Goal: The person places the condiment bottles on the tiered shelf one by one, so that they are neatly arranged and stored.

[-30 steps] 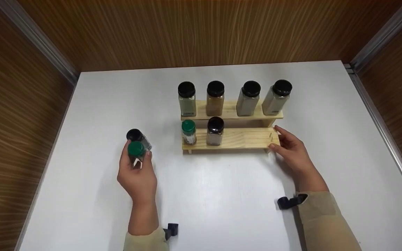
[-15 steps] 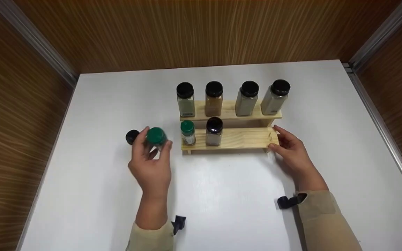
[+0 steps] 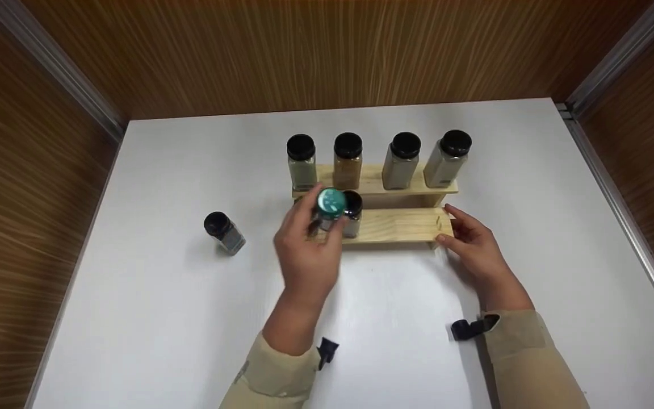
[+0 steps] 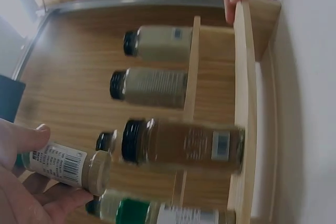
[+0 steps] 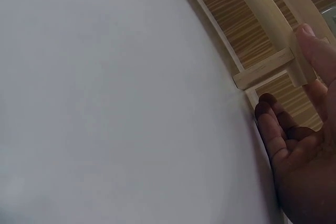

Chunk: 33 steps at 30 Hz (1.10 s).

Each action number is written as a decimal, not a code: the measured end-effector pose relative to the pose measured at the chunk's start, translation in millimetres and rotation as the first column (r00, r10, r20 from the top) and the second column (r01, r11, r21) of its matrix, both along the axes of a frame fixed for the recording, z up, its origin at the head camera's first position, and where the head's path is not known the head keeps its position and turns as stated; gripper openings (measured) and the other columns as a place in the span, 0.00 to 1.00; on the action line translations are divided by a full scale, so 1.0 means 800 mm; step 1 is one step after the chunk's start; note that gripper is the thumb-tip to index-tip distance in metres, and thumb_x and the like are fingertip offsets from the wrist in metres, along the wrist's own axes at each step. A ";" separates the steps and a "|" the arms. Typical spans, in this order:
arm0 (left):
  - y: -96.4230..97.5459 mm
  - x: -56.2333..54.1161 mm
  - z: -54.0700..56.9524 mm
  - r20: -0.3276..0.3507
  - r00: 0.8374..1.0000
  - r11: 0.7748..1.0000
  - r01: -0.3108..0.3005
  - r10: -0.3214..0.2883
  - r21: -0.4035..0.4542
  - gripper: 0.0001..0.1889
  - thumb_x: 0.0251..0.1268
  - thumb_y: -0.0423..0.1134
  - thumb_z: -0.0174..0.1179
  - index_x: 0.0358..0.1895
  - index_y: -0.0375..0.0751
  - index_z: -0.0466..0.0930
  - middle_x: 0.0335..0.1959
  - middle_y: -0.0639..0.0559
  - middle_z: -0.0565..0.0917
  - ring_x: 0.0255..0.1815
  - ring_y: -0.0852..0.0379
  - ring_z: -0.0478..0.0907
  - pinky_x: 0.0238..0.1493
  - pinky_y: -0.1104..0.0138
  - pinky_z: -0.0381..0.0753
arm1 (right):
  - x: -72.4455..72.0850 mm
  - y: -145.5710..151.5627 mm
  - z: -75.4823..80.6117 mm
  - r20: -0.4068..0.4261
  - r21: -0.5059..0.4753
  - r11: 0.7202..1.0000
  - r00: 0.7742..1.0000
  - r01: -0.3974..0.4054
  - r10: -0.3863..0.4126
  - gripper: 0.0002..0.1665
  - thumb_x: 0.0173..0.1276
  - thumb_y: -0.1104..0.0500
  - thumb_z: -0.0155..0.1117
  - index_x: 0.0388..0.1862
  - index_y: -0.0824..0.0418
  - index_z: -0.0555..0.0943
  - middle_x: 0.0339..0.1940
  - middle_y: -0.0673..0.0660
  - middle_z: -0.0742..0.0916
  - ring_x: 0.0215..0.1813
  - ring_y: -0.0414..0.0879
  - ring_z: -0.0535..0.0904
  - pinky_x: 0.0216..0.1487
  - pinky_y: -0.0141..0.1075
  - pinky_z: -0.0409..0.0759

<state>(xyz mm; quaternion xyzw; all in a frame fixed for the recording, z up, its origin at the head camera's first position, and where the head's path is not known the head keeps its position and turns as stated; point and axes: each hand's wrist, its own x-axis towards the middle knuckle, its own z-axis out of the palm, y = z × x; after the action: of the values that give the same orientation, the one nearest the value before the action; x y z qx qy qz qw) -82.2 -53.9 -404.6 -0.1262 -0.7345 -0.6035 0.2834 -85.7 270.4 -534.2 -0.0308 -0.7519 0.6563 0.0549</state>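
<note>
My left hand [image 3: 309,258] pinches a small green-capped spice jar [image 3: 331,203] between thumb and fingers, held over the left part of a two-tier wooden spice rack [image 3: 398,225]. In the left wrist view this jar [image 4: 65,165] is tilted, its barcode label showing. A black-capped spice jar [image 4: 194,146] stands on the lower shelf close by. Beside it, another green-capped jar [image 4: 139,212] shows in the left wrist view; my left hand hides it from the head view. My right hand [image 3: 479,247] grips the right end of the lower shelf, thumb at its front edge.
Several black-capped jars, among them one with brown contents [image 3: 348,165], line the upper shelf. A further black-capped jar [image 3: 225,233] stands on the white table [image 3: 151,318] to the left. Wood-grain panels [image 3: 327,51] border the table at the back and sides.
My left hand has carried the green-capped jar from beside the lone black-capped jar rightward to over the rack. My right hand has kept its grip on the shelf end.
</note>
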 end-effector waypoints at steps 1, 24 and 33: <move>0.007 0.000 0.000 0.003 1.000 1.000 0.015 -0.015 -0.021 0.28 0.58 0.23 0.76 0.64 0.28 0.81 0.56 0.36 0.86 0.54 0.44 0.87 0.47 0.62 0.89 | 0.000 0.000 0.000 0.002 -0.001 1.000 1.000 0.000 0.000 0.41 0.67 0.79 0.69 0.78 0.71 0.70 0.50 0.54 0.87 0.48 0.41 0.84 0.49 0.28 0.80; 0.104 0.000 -0.034 0.113 0.975 0.924 0.216 -0.190 -0.314 0.28 0.68 0.30 0.72 0.70 0.35 0.77 0.62 0.41 0.84 0.62 0.48 0.83 0.60 0.61 0.83 | -0.001 -0.002 0.005 0.086 0.072 0.997 0.996 0.004 -0.011 0.41 0.71 0.71 0.72 0.81 0.63 0.70 0.58 0.68 0.83 0.49 0.42 0.80 0.49 0.29 0.79; 0.134 -0.015 -0.078 0.205 0.966 0.924 0.215 -0.154 -0.315 0.28 0.68 0.26 0.71 0.71 0.36 0.76 0.63 0.41 0.83 0.65 0.46 0.81 0.63 0.59 0.81 | 0.000 -0.002 0.007 0.091 0.052 0.998 0.996 0.021 -0.026 0.42 0.70 0.72 0.72 0.81 0.62 0.70 0.57 0.64 0.83 0.49 0.43 0.80 0.48 0.30 0.80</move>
<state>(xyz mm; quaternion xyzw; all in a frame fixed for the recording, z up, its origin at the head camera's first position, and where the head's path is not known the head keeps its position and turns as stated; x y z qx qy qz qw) -94.3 53.4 -466.7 -0.1872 -0.8333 -0.5027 0.1333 -85.6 268.6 -528.6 -0.0684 -0.7696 0.6342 0.0289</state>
